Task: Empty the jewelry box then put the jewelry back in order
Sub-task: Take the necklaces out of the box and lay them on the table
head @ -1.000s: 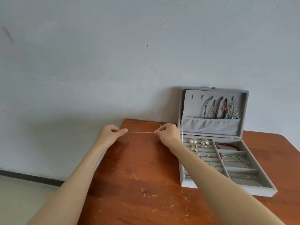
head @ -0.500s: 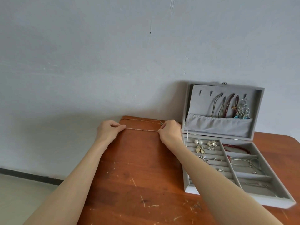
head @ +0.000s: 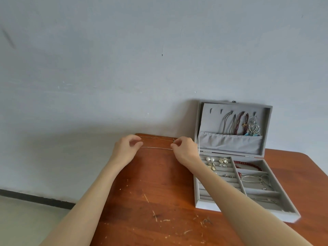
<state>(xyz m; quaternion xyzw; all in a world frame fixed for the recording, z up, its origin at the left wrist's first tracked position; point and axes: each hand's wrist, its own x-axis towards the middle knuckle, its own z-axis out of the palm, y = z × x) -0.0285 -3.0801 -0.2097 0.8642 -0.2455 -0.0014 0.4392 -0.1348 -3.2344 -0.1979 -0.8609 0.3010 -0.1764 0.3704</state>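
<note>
A thin silver chain (head: 156, 148) lies stretched straight on the wooden table (head: 150, 192), near its far edge. A second thin chain (head: 158, 138) lies parallel just behind it. My left hand (head: 126, 150) is at the front chain's left end, with thumb and forefinger slightly parted. My right hand (head: 185, 150) pinches the chain's right end with its fingertips. The grey jewelry box (head: 291, 213) stands open to the right. Its lid (head: 230, 108) holds hanging necklaces and a dangling earring (head: 254, 128). Its tray holds pearl studs (head: 210, 159), flower earrings (head: 223, 160), a red bead string (head: 248, 165) and a silver bangle (head: 252, 179).
The table stands against a pale blue-grey wall (head: 142, 68). Its left edge drops to a light floor (head: 26, 219) with a dark skirting strip. The table's front half bears scratches. The box stands close to my right forearm.
The chain held taut between both hands has come down onto the table in front of the other chain. My left thumb and forefinger have parted. The camera view has shifted slightly.
</note>
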